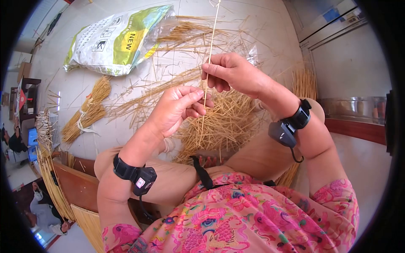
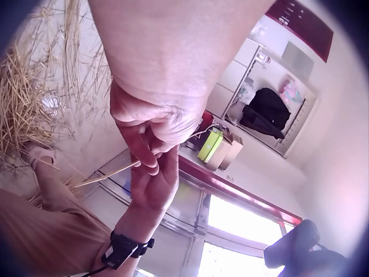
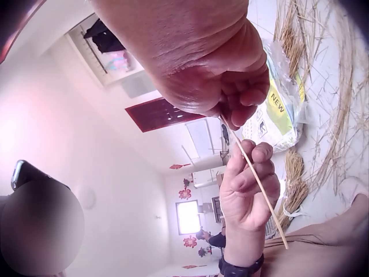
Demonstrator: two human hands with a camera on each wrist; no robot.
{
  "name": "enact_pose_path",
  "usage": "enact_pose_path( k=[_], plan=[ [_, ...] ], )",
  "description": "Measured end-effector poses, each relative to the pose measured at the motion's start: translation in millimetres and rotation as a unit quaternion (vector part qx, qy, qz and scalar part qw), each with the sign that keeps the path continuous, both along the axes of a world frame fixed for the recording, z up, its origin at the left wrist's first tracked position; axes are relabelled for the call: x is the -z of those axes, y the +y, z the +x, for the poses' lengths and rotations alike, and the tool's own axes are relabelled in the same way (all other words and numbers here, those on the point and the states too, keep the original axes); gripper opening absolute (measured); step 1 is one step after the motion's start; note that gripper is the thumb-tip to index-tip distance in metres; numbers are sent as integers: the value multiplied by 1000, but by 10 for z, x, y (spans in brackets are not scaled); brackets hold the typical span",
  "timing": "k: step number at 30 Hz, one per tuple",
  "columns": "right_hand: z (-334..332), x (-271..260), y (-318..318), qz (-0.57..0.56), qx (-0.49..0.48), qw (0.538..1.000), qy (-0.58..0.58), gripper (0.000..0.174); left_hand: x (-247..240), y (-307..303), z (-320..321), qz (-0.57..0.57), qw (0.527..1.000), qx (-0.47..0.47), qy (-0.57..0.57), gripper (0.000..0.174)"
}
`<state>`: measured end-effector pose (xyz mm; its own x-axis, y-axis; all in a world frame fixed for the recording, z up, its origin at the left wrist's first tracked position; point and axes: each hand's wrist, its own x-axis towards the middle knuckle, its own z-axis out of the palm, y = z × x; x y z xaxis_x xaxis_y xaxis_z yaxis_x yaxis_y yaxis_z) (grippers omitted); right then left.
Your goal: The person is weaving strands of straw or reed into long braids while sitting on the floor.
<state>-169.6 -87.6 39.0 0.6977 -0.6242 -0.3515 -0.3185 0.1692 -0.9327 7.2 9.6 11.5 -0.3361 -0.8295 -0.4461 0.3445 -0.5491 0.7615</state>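
Observation:
A thin pale straw stalk (image 1: pixel 214 31) runs nearly upright between my hands, its upper end knotted or split at the top of the head view. My right hand (image 1: pixel 236 74) pinches it between thumb and forefinger, the other fingers curled. Just below, my left hand (image 1: pixel 175 109) holds the same stalk with thumb and fingertips. In the right wrist view the stalk (image 3: pixel 259 182) slants down past the left fingers, its lower end free. The left wrist view has the stalk (image 2: pixel 106 176) reaching out from the two hands. Beneath them lies a heap of loose straw (image 1: pixel 223 122).
A green and white plastic bag (image 1: pixel 114 40) with straw at its mouth lies on the tiled floor. Left of the heap is a tied straw bundle (image 1: pixel 86 111). Another bundle (image 1: pixel 304 83) stands by the metal cabinet (image 1: pixel 354 63). Wooden boards (image 1: pixel 78 181) lie at the left.

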Motion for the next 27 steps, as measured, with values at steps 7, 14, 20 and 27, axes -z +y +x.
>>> enact_pose_path(
  k=[7, 14, 20, 27],
  plan=[
    [8, 21, -16, -9, 13, 1000, -9, 29, 0, -13, -7, 5, 1000, 14, 13, 20],
    [23, 65, -41, -10, 9, 1000, -9, 29, 9, 12, -30, -8, 1000, -16, -21, 16],
    [43, 71, -25, -12, 8, 1000, 4, 30, -2, 3, -23, -41, 995, 13, -86, 13],
    [71, 83, -5, 32, -1, 999, 16, 32, 46, 3, -24, -88, 990, -14, -106, 11]
  ],
)
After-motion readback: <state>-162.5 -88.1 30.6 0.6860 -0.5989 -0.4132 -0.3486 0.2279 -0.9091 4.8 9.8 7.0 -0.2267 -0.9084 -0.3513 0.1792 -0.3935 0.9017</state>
